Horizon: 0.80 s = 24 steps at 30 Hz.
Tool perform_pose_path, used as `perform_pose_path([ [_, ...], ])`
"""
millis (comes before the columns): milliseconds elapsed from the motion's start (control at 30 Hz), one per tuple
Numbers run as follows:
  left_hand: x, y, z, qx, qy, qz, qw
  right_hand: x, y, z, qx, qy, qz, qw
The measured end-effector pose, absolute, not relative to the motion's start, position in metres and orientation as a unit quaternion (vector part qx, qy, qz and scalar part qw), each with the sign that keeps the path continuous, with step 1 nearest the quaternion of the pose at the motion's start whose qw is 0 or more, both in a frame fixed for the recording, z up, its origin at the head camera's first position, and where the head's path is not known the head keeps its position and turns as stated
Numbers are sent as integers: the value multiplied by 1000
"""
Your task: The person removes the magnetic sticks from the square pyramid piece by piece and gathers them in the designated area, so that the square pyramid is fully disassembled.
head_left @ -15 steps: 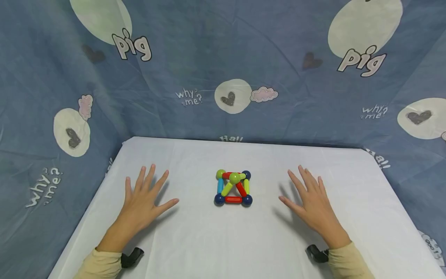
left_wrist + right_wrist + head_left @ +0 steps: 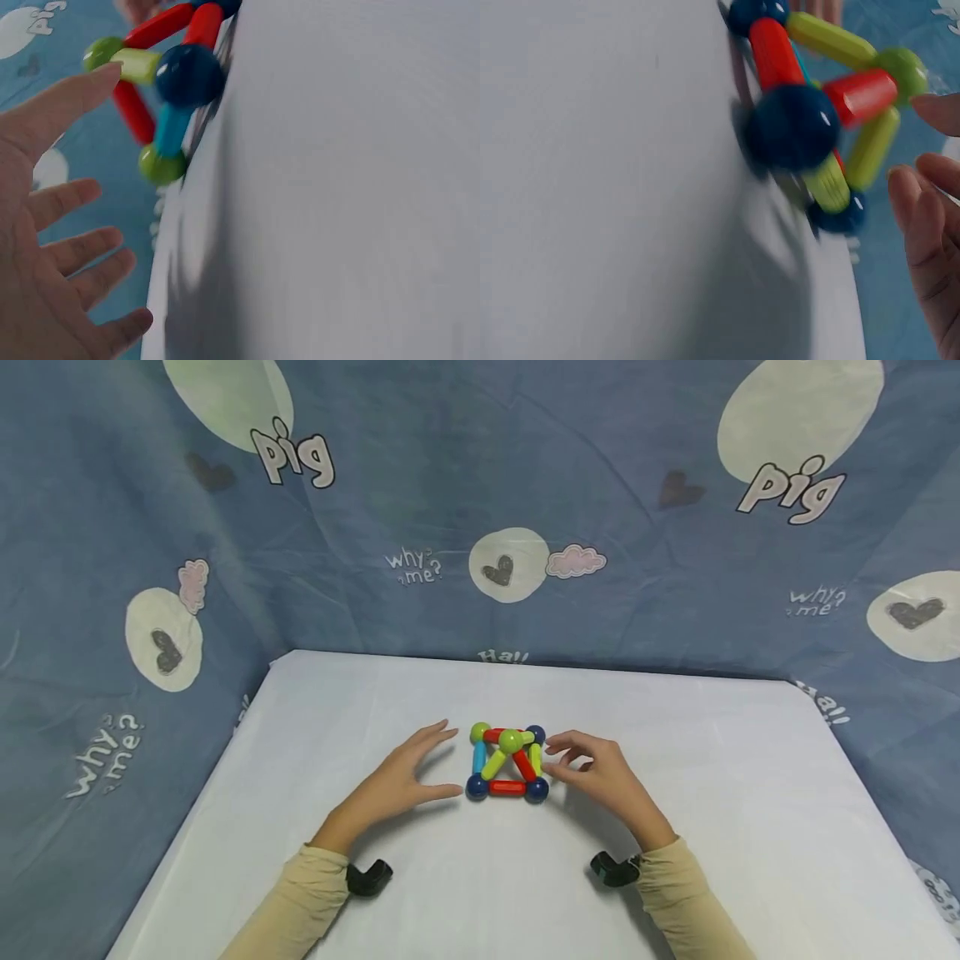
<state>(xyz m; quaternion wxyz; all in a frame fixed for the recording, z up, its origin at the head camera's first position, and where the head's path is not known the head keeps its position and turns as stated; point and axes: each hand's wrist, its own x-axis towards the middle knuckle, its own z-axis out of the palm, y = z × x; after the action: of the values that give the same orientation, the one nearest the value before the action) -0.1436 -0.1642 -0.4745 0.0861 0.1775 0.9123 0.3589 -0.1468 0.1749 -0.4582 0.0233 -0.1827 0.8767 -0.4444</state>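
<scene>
A small pyramid of magnetic sticks and balls (image 2: pixel 507 787) stands on the white table, built from red, yellow-green and blue sticks with navy and green balls. My left hand (image 2: pixel 393 785) is just left of it, fingers extended and thumb apart. In the left wrist view, that thumb (image 2: pixel 82 94) overlaps a yellow-green stick (image 2: pixel 137 66); contact cannot be told. Close to the pyramid's right side is my right hand (image 2: pixel 607 777), its fingers loosely bent. The right wrist view shows those fingers (image 2: pixel 926 232) beside the pyramid, with nothing held between them.
The white-covered table (image 2: pixel 480 893) spreads around the pyramid. Behind it and at the sides hangs a blue printed cloth (image 2: pixel 420 460). A black wrist device (image 2: pixel 369 878) sits at the left cuff and another black device (image 2: pixel 617 869) at the right.
Both hands have moved inward from the table's sides to either side of the pyramid. The right fingers, spread before, are now bent. The pyramid keeps its place on the table.
</scene>
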Motion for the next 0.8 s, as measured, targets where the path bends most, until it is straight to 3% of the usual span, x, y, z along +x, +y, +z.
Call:
perform_pose_path([
  [333,-163,-130,-486,224,882,399,114,-162,143,-468,-206,869,-448,52],
  [800,-168,-122,-499,214,892,390,77,-159,135,-469,-199,873,-444,24],
])
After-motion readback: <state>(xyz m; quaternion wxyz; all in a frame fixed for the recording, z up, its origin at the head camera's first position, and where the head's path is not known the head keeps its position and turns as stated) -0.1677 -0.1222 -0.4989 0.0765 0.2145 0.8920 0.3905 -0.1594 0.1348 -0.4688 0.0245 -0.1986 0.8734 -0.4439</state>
